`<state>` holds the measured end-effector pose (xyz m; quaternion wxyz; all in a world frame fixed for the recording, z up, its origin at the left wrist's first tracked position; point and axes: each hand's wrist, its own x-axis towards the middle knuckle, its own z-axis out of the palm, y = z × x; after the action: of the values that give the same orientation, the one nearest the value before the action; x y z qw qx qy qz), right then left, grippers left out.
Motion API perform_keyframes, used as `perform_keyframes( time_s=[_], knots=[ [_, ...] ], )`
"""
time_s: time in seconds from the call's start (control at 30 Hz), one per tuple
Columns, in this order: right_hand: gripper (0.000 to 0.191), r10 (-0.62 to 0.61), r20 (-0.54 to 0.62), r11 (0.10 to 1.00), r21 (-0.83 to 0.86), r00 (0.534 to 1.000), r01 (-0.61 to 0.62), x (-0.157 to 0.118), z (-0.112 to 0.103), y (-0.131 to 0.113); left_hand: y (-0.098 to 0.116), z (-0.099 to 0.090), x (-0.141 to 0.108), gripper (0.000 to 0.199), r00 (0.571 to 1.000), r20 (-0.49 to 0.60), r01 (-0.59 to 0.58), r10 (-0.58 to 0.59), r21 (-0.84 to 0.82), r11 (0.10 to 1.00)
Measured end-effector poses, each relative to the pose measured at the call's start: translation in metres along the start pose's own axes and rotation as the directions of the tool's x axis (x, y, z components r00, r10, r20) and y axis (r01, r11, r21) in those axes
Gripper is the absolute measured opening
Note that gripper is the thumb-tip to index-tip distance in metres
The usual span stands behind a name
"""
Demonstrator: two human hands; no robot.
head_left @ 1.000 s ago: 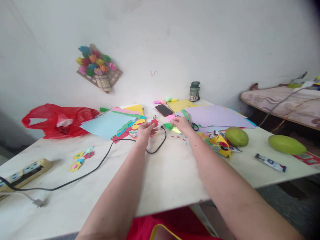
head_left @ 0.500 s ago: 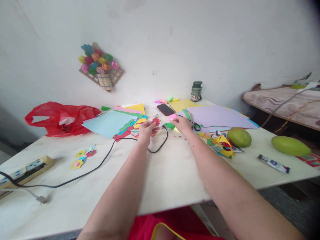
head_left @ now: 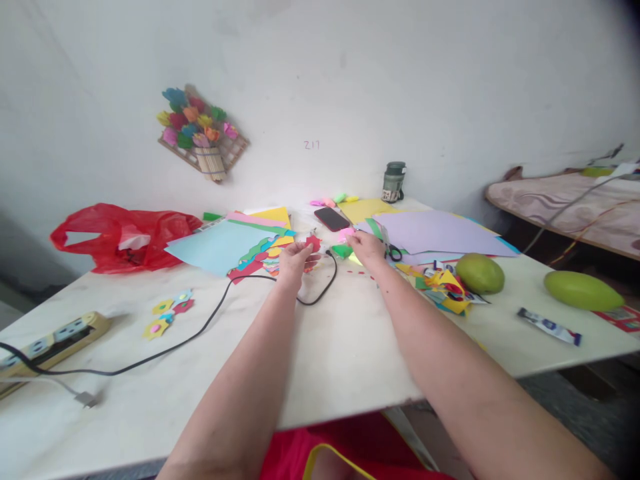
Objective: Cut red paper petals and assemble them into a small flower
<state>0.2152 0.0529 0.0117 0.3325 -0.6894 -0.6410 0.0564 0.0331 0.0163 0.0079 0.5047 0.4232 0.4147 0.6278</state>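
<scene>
My left hand (head_left: 295, 262) pinches a small red paper flower (head_left: 313, 243) over the middle of the table. To its right, the fingers of my right hand (head_left: 365, 247) are closed at a pink piece (head_left: 345, 235). A green piece (head_left: 342, 251) lies just below the pink one. Behind my hands rests a dark phone (head_left: 332, 219). Black-handled scissors (head_left: 395, 253) lie partly hidden beside my right hand. Several small paper flowers (head_left: 163, 307) with coloured centres sit at the left.
A black cable (head_left: 165, 349) crosses the table (head_left: 345, 360) from a power strip (head_left: 65, 337). A red bag (head_left: 113, 240) and blue paper (head_left: 215, 247) lie left; purple paper (head_left: 440, 231), paper scraps (head_left: 450, 287), green fruits (head_left: 480, 273) and a tube (head_left: 549, 326) lie right.
My right hand and the pink piece have shifted very slightly. Both hands keep nearly the same place and grip.
</scene>
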Motion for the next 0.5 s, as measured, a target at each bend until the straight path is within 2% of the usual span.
perform_keyframes(
  time_s=[0.13,0.37,0.5],
  knots=[
    [0.019,-0.017,-0.045,0.997,0.081,0.999,0.021,0.001,0.003,0.004,0.000,-0.001,0.000,0.043,1.000,0.003,-0.002,0.002,0.020,1.000],
    [0.033,-0.035,-0.108,0.999,0.021,0.994,0.038,0.006,0.003,0.012,0.000,0.000,0.000,0.044,1.000,0.005,0.005,-0.006,0.033,0.999],
    [0.029,-0.076,-0.092,0.997,-0.034,0.993,0.073,0.007,0.007,0.011,0.000,-0.001,0.001,0.045,1.000,0.006,0.010,-0.010,0.029,1.000]
  ],
)
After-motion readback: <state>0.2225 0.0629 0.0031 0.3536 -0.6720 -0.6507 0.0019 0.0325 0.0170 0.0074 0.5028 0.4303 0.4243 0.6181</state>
